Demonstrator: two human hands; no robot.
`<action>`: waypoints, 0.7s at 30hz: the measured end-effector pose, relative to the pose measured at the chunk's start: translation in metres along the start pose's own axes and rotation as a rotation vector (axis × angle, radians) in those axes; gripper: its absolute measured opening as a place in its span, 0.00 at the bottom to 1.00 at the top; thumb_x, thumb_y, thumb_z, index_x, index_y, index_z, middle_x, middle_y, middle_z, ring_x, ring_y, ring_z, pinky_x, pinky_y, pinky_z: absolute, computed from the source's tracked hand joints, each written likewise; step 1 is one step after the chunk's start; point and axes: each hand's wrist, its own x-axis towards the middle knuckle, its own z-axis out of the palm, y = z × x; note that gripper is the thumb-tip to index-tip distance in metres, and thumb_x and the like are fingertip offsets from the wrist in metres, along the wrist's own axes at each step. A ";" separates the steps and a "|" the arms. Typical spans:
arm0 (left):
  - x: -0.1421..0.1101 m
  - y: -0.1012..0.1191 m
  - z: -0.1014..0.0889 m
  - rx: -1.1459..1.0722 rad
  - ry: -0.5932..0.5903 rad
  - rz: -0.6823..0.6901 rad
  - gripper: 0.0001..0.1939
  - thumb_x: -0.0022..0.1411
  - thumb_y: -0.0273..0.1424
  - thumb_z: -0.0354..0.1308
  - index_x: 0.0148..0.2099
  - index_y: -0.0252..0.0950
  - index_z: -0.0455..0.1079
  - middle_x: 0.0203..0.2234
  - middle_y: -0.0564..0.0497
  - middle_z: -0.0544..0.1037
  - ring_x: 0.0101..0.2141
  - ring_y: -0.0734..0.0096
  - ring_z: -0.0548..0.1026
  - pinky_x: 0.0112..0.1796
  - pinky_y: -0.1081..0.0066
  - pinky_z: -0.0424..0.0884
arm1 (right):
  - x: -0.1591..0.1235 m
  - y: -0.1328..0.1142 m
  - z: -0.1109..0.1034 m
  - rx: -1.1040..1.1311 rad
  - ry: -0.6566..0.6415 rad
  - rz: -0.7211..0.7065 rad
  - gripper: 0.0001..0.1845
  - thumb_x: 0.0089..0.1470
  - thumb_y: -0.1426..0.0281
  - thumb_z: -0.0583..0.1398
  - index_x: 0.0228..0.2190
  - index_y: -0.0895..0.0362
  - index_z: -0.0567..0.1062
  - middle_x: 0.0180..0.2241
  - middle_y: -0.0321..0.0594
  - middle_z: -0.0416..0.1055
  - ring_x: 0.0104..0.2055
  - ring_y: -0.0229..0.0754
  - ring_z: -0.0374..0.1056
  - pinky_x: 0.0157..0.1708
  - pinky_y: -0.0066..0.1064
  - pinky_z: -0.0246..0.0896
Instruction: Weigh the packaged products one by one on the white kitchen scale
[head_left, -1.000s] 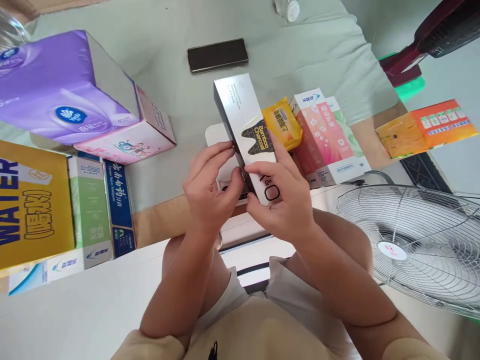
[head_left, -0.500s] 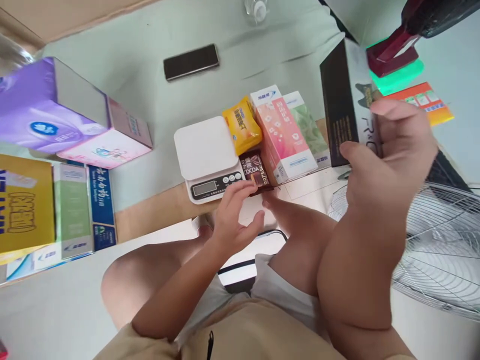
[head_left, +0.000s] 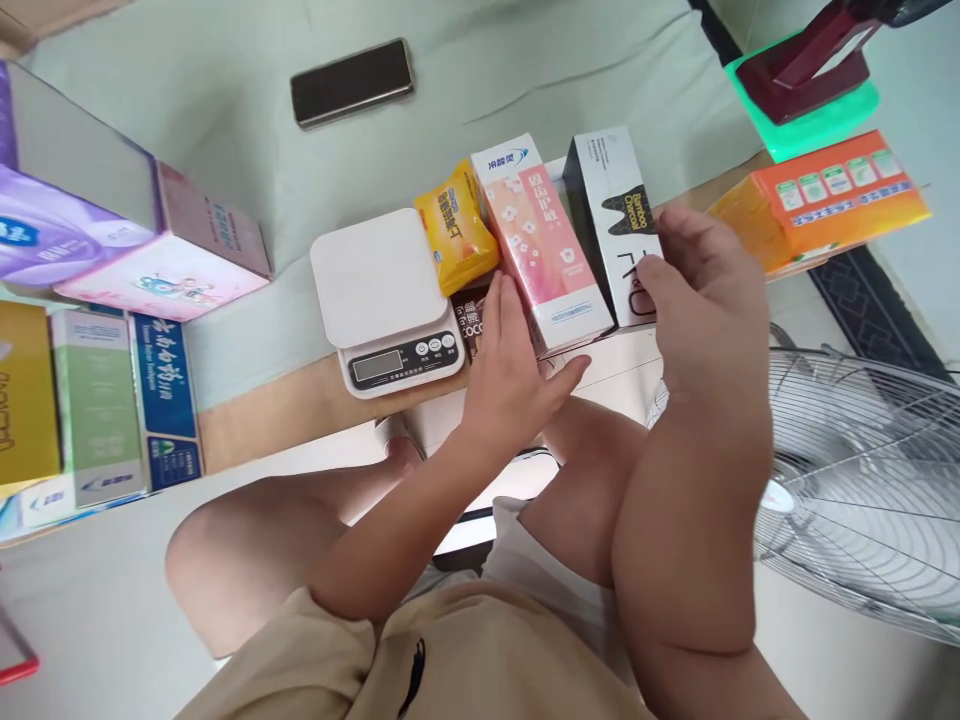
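The black-and-white Bamboo Charcoal box (head_left: 611,190) lies close to the right of a pink-and-white box (head_left: 544,240). At its right edge is my right hand (head_left: 705,290), thumb against the printed face and fingers loosely curved beside it, not wrapped round it. My left hand (head_left: 506,370) is open, fingers stretched along the lower left side of the pink box, with the thumb spread away. Under those fingers a dark cocoa packet (head_left: 469,315) is partly hidden. A yellow packet (head_left: 457,230) leans between the pink box and a white kitchen scale (head_left: 379,280).
A phone (head_left: 352,82) lies on the cloth behind the scale. Boxes and a purple pack (head_left: 82,220) stand at left. An orange box (head_left: 832,205) and a dark red device (head_left: 810,70) on green are at right. A wire-guarded fan (head_left: 870,500) stands below right.
My right hand has lowered the black-and-white box beside the pink box, over the green box's place, and loosened its grip. My left hand has moved against the pink box. The view has shifted.
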 end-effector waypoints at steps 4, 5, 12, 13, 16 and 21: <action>0.005 0.000 0.001 -0.003 -0.020 0.007 0.51 0.62 0.43 0.71 0.76 0.41 0.45 0.75 0.33 0.57 0.74 0.41 0.59 0.66 0.46 0.70 | 0.012 0.001 0.008 0.023 -0.018 0.145 0.19 0.65 0.70 0.61 0.56 0.52 0.78 0.40 0.42 0.83 0.26 0.34 0.72 0.21 0.27 0.64; 0.006 0.000 0.001 0.001 -0.019 0.006 0.50 0.63 0.43 0.70 0.76 0.41 0.46 0.75 0.34 0.58 0.74 0.42 0.60 0.65 0.47 0.71 | 0.015 -0.002 0.011 0.017 -0.018 0.185 0.20 0.65 0.71 0.60 0.57 0.54 0.79 0.39 0.42 0.82 0.26 0.33 0.71 0.21 0.27 0.63; 0.006 0.001 0.001 0.046 0.001 0.022 0.47 0.65 0.43 0.67 0.76 0.37 0.46 0.75 0.35 0.61 0.73 0.45 0.63 0.61 0.54 0.76 | 0.010 -0.041 0.023 0.089 0.040 0.356 0.21 0.62 0.75 0.57 0.52 0.52 0.82 0.38 0.36 0.78 0.25 0.28 0.63 0.23 0.26 0.59; 0.006 0.001 0.001 0.052 0.001 0.029 0.47 0.66 0.43 0.66 0.76 0.37 0.46 0.75 0.35 0.61 0.73 0.46 0.63 0.61 0.54 0.76 | 0.007 -0.046 0.023 0.127 0.066 0.361 0.20 0.61 0.75 0.58 0.50 0.52 0.83 0.35 0.34 0.77 0.25 0.28 0.62 0.23 0.25 0.58; 0.004 0.000 0.002 0.078 0.005 0.044 0.48 0.66 0.44 0.65 0.77 0.36 0.44 0.75 0.34 0.61 0.73 0.46 0.63 0.60 0.55 0.77 | 0.001 -0.054 0.025 0.210 0.133 0.357 0.16 0.58 0.75 0.59 0.44 0.54 0.84 0.29 0.33 0.72 0.25 0.29 0.60 0.22 0.24 0.56; 0.002 0.000 0.004 0.110 0.026 0.039 0.47 0.68 0.48 0.63 0.77 0.36 0.43 0.74 0.32 0.62 0.72 0.43 0.65 0.59 0.53 0.77 | -0.002 -0.049 0.023 0.298 0.154 0.350 0.12 0.58 0.70 0.61 0.40 0.53 0.84 0.28 0.34 0.69 0.26 0.31 0.62 0.21 0.24 0.56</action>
